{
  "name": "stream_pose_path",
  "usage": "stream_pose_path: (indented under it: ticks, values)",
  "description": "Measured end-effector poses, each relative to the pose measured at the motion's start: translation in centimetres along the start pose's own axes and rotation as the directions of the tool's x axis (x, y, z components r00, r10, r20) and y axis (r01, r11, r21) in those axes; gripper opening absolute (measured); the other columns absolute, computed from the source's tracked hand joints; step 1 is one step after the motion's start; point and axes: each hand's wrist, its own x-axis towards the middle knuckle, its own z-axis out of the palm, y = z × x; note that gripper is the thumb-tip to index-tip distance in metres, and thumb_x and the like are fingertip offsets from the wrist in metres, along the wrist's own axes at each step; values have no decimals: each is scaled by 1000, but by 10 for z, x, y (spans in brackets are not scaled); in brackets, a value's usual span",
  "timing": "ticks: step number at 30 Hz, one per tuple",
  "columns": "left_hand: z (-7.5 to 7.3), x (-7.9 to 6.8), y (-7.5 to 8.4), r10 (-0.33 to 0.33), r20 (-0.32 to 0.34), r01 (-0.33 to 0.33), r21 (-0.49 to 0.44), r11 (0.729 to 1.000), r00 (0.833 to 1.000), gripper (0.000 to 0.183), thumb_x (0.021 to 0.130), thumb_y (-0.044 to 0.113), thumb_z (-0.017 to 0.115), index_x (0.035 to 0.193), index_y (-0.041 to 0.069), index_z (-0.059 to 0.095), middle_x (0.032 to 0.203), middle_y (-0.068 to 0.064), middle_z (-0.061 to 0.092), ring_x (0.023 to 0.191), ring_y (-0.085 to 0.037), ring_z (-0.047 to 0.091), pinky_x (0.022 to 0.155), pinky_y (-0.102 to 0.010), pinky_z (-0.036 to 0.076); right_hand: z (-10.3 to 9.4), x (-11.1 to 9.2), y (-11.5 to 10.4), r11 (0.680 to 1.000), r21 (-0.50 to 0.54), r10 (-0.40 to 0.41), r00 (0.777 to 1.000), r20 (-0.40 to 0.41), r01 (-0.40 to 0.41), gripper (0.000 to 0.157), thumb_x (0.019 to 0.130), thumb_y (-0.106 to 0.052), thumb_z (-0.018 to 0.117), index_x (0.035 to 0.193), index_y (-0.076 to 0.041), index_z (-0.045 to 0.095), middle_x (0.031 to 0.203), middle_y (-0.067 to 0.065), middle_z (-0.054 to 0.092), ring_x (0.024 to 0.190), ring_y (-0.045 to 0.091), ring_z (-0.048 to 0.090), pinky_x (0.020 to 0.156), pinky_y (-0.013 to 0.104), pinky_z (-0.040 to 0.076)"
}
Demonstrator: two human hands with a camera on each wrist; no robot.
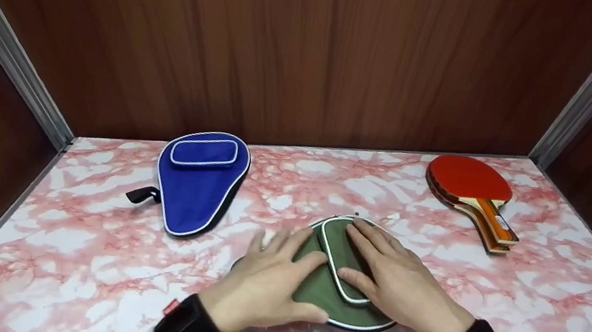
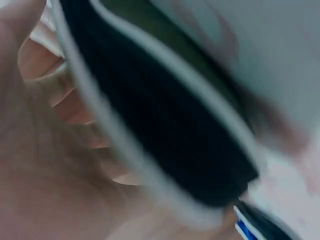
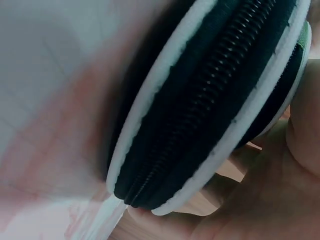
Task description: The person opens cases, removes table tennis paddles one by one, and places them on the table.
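Note:
A green table tennis paddle case (image 1: pixel 315 296) with white piping lies flat on the table, its raised pocket toward the right. My left hand (image 1: pixel 261 288), fingers spread, lies over the case's left part and covers it. On the pocket rests my right hand (image 1: pixel 401 282) with its fingers extended. In the right wrist view the black side of the case shows a zipper (image 3: pixel 200 100) between two white edges. The left wrist view has the dark side band (image 2: pixel 160 110) of the case close up, beside the palm; that view is blurred.
A blue paddle case (image 1: pixel 194 192) with a black strap (image 1: pixel 142 195) lies at the back left. Two stacked table tennis paddles (image 1: pixel 471 179), the upper one red, lie at the back right. Wooden panels (image 1: pixel 312 52) enclose the pink marbled table (image 1: pixel 87 252) at the back and sides.

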Motion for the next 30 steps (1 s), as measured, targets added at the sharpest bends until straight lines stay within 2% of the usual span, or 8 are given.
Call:
stream_pose_path:
  ticks: [4, 7, 12, 17, 20, 24, 30]
  values:
    - [7, 4, 0, 20, -6, -20, 18, 1000, 1000, 84, 90, 75, 76, 156, 28, 57, 171, -15, 42, 158, -34, 40, 112, -65, 44, -3, 2, 4, 1000, 12, 11, 1000, 7, -11, 78, 111, -58, 57, 170, -9, 42, 174, 16, 40, 156, 45, 42, 118, 68, 41]
    - [10, 3, -1, 31, -18, -31, 25, 999, 999, 82, 90, 76, 75, 155, 28, 58, 172, -14, 41, 157, -32, 41, 112, -63, 45, -8, 2, 13, 998, 33, 43, 999, 10, -44, 77, 111, -56, 58, 170, -9, 43, 170, 21, 45, 153, 45, 46, 117, 68, 43]
    - [12, 6, -2, 71, -22, -70, 35, 997, 997, 81, 91, 79, 71, 156, 30, 58, 173, -13, 40, 156, -35, 42, 117, -63, 41, -16, 8, 30, 994, 61, 84, 995, 59, -88, 76, 111, -56, 59, 169, -9, 45, 165, 25, 50, 152, 46, 47, 116, 68, 42]
    - [11, 10, -13, 96, -52, -91, 90, 992, 994, 75, 94, 74, 71, 156, 32, 62, 174, -9, 41, 158, -41, 39, 121, -73, 32, -19, 17, 37, 994, 66, 84, 991, 105, -91, 82, 109, -61, 61, 168, -8, 44, 165, 26, 48, 151, 49, 47, 116, 70, 42]
    - [11, 11, -19, 104, -99, -92, 122, 988, 990, 71, 96, 68, 71, 157, 32, 63, 172, -9, 44, 159, -44, 37, 118, -78, 31, -18, 16, 37, 991, 60, 114, 989, 90, -119, 81, 108, -56, 66, 168, -7, 44, 164, 26, 49, 148, 51, 49, 115, 69, 43]
    - [11, 10, -24, 112, -153, -89, 145, 985, 982, 66, 100, 60, 72, 159, 33, 62, 168, -14, 48, 157, -45, 39, 115, -74, 36, -15, 9, 34, 986, 38, 160, 986, 43, -162, 75, 108, -47, 67, 169, -9, 44, 163, 25, 51, 144, 52, 52, 112, 69, 46]
    - [9, 8, -25, 104, -135, -84, 142, 986, 985, 65, 102, 57, 71, 161, 34, 59, 166, -15, 49, 152, -48, 45, 114, -70, 38, -8, 1, 21, 980, -23, 195, 980, -31, -196, 69, 108, -37, 63, 167, -6, 45, 160, 25, 53, 135, 53, 57, 107, 69, 50]
